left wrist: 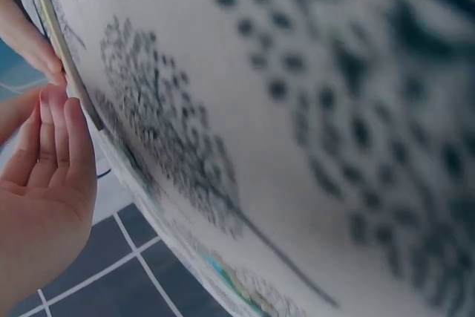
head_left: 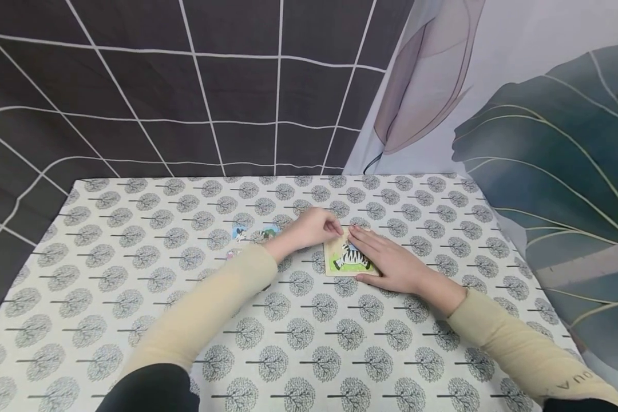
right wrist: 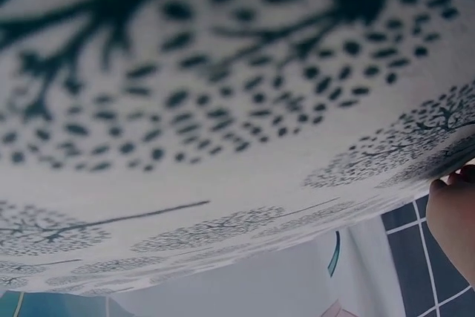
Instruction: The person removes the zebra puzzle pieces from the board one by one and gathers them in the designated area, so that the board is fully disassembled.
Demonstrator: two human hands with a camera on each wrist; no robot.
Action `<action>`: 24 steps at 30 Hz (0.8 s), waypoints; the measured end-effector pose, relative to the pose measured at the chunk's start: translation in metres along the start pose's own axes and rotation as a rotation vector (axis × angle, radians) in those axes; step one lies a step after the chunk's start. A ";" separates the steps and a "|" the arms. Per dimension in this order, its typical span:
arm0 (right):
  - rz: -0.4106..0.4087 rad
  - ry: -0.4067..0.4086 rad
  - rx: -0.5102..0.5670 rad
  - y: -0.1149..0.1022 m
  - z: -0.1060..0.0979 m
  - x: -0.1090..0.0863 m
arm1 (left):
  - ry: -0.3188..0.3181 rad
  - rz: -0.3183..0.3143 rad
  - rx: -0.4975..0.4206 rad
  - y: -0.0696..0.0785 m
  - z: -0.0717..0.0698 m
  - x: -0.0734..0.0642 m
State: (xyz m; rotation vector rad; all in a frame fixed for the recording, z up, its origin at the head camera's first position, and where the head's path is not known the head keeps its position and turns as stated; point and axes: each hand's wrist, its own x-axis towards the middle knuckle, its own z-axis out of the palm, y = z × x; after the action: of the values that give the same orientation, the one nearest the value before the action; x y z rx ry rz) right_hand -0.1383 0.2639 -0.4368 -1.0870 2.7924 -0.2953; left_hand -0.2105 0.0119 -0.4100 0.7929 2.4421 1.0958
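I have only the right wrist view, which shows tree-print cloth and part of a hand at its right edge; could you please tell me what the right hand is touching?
Observer: In the head view, the right hand lies over the right side of a flat board.

Operator: Thank you; would you mind telling me what is pictured on it?

Observer: A black-and-white striped zebra, partly covered from the head camera.

Operator: That helps; is anything else lying on the cloth, please?

Observer: Yes, a few colourful loose pieces lie to the left of the board, though their pictures are too small to read.
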 end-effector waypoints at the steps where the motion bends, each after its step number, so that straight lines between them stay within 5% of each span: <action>1: 0.003 -0.004 -0.002 0.000 0.000 0.000 | 0.000 0.001 0.003 0.000 0.001 0.001; 24: 0.026 -0.006 0.007 0.005 -0.003 -0.013 | -0.065 0.014 0.087 0.007 0.015 0.006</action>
State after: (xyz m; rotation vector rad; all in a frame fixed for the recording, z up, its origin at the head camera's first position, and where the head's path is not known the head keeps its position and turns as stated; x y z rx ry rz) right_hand -0.1330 0.2769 -0.4345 -1.0477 2.7959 -0.2982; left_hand -0.2051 0.0278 -0.4145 0.8597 2.4468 0.9592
